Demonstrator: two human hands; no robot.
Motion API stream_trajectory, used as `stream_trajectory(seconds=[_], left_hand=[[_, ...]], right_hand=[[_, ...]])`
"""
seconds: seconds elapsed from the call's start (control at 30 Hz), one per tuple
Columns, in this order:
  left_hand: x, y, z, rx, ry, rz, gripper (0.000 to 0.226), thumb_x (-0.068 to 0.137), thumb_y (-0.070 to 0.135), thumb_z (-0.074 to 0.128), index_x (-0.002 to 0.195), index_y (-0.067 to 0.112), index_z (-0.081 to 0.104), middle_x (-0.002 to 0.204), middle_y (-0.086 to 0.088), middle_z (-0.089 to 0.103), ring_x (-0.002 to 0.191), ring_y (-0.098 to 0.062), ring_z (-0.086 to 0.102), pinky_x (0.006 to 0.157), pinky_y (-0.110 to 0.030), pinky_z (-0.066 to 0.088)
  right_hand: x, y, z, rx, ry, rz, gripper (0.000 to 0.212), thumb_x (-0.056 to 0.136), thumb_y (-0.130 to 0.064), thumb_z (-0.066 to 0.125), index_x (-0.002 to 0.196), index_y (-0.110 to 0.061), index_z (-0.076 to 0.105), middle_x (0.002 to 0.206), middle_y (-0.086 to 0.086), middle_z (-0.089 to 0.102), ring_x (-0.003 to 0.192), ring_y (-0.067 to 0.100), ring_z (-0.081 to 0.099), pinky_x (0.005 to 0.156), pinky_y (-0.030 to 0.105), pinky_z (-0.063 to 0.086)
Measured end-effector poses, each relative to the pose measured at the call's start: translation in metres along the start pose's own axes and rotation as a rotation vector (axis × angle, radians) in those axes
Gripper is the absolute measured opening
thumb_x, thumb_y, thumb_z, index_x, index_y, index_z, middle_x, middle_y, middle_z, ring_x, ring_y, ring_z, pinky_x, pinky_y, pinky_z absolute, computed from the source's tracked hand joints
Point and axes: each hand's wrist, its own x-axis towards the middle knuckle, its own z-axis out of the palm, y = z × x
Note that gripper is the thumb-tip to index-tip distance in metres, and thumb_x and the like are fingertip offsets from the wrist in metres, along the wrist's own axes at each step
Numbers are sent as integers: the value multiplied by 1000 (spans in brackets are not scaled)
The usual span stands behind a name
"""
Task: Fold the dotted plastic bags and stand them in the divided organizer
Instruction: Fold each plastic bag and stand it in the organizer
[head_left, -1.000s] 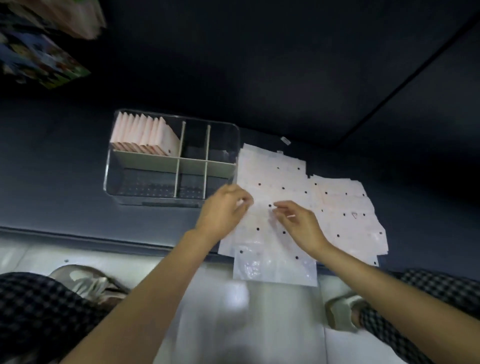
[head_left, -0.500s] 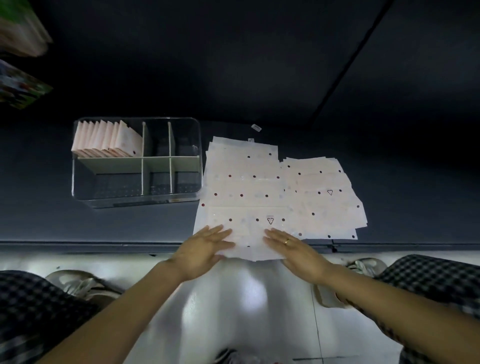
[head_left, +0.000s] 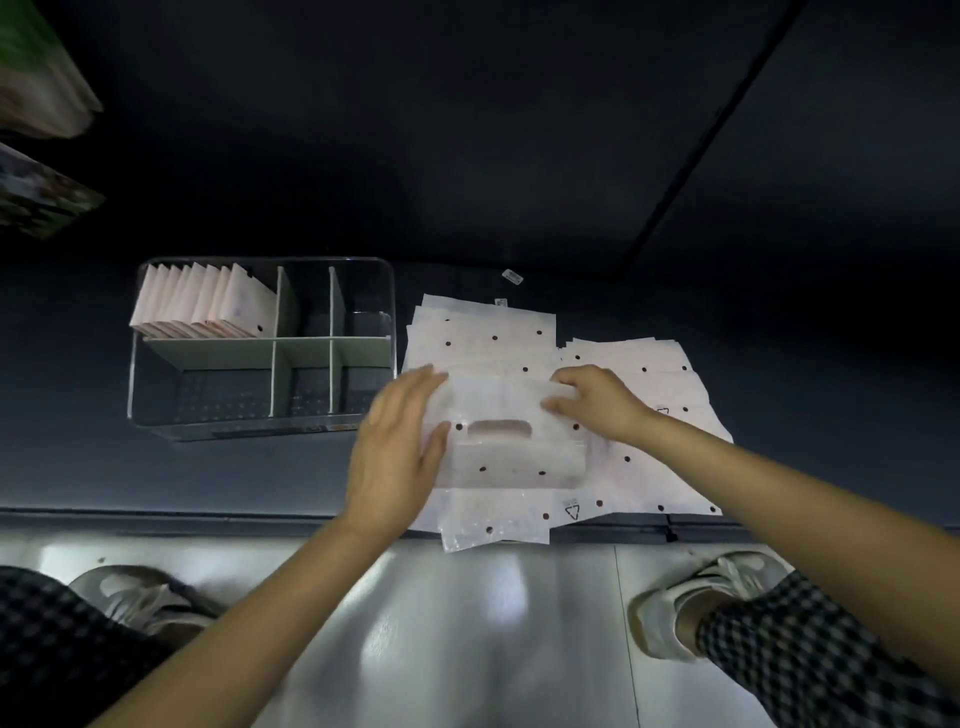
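We're mid-fold here. The top bag (head_left: 511, 441) lies on the pile of flat bags (head_left: 613, 374), doubled over so its cut-out handle faces up. Our left hand (head_left: 397, 447) lies flat, fingers straight, pressing the bag's left edge. Our right hand (head_left: 597, 402) has its fingers curled on the bag's upper right edge, and they seem to be pinching the plastic, though blur keeps us from being sure. We judge this an early fold, since the bag is much wider than the folded ones standing in the organizer (head_left: 262, 415).

Next, we reckon, the bag needs folding across its width, creasing down, then lifting left into a compartment and setting on edge.

Now the count. One clear organizer with six compartments: one long and two small in each of two rows. Only the far left one is filled, with a row of folded bags (head_left: 208, 304), about nine. The flat bags overlap in two stacks on the dark table (head_left: 260, 478); we can't count them. Two hands, one bag between them.
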Motion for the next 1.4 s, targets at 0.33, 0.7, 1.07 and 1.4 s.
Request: stream_trajectory(seconds=[0.33,0.7,1.07,1.4], left_hand=[[-44,-31,45,449,-507,213,70,75,40,75,133,7,52,141,-10,47,128,-28,47,100,-50,41],[-55,-58,54,574,-716,235,70,93,61,7,144,25,-25,150,2,-34,139,-20,-30,114,-39,-20],[-51,-55,51,579,-745,227,70,90,64,5,140,26,-25,148,1,-34,133,-21,-36,112,-35,-23],[-51,-80,24,589,-766,247,69,93,63,14,142,34,-24,153,1,-29,140,-16,-28,116,-34,-16]], right_hand=[[67,18,33,-67,-16,286,28,89,-30,61,113,-17,58,113,3,55,93,26,59,67,23,44],[64,17,37,-161,114,315,33,86,-22,62,118,-14,56,122,5,55,109,25,52,81,26,42],[-64,11,153,-490,-43,-336,70,96,-54,18,148,-11,-1,154,0,-12,143,16,-14,118,32,-10],[-104,66,119,-523,112,-97,61,100,-47,24,149,-15,9,155,-6,-3,144,5,-7,115,26,-16]])
